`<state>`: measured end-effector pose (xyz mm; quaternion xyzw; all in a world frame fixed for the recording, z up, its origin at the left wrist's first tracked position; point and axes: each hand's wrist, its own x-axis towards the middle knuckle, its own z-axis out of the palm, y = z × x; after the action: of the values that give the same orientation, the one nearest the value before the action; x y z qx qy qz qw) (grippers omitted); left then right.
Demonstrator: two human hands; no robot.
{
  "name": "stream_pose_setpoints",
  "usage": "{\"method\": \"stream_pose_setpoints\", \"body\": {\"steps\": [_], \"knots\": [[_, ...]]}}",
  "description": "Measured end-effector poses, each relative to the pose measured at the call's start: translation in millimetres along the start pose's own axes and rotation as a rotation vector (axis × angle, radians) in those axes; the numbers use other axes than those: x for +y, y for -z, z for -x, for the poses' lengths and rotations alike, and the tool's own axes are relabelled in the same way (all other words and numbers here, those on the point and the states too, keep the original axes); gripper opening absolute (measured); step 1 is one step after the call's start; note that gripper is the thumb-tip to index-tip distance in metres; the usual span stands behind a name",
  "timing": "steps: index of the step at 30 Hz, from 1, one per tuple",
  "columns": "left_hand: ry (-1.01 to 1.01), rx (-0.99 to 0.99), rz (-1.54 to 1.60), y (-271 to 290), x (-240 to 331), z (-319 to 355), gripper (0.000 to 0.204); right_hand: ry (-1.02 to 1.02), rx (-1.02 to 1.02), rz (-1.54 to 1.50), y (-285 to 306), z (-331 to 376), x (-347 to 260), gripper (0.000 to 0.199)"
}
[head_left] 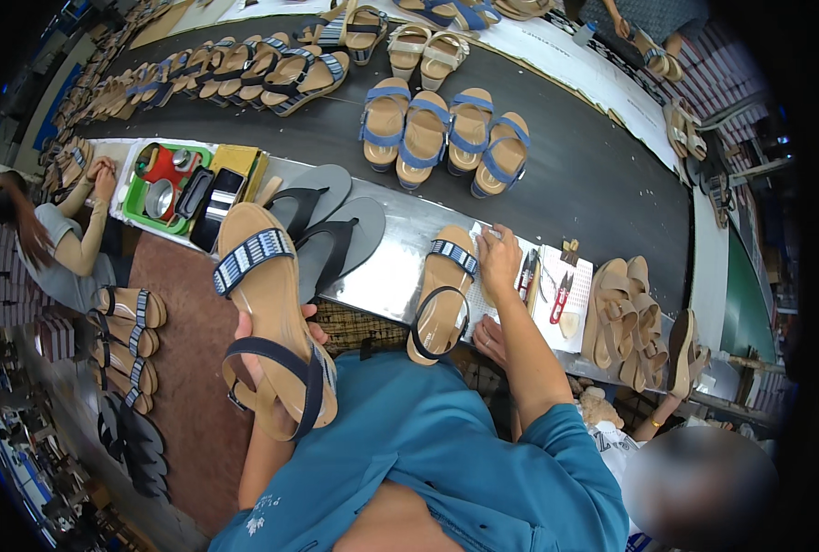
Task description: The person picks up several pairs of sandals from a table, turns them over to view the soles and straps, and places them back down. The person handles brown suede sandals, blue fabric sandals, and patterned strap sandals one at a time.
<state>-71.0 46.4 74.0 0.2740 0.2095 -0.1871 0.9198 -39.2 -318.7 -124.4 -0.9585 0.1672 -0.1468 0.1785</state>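
Observation:
My left hand [255, 354] is closed round a tan sandal [276, 293] with a blue-and-white striped toe strap and a navy ankle strap, raised in front of my chest. Its thumb and fingertips show at the sandal's sides. A matching sandal [444, 267] lies at the bench's near edge, its heel toward me. Just right of that sandal, my right hand [498, 262] rests over the bench with its fingers bent downward. White material shows at the fingertips; what they grip is unclear. Another hand [490, 340] shows below the bench edge; whose it is, I cannot tell.
Grey flip-flops [340, 230] lie left of my right hand; a green tray [166, 189] holds cups. Right are a white sheet [556, 285] with tools and beige sandals [623, 313]. Blue-strapped sandals [423, 133] stand on the dark belt [575, 175]. Co-workers sit on both sides.

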Motion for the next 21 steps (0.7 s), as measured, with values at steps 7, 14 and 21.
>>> {"method": "stream_pose_setpoints", "body": {"steps": [7,14,21], "knots": [[-0.081,0.098,0.020,-6,-3,-5,0.075,-0.103,0.009,-0.085,-7,-15,0,0.019],[0.351,-0.356,0.391,29,15,-15,0.068,0.054,0.059,-0.112,-69,-12,77,0.029],[-0.110,-0.234,0.141,15,16,19,0.065,0.051,-0.286,-0.025,-8,-3,20,0.047]]}}
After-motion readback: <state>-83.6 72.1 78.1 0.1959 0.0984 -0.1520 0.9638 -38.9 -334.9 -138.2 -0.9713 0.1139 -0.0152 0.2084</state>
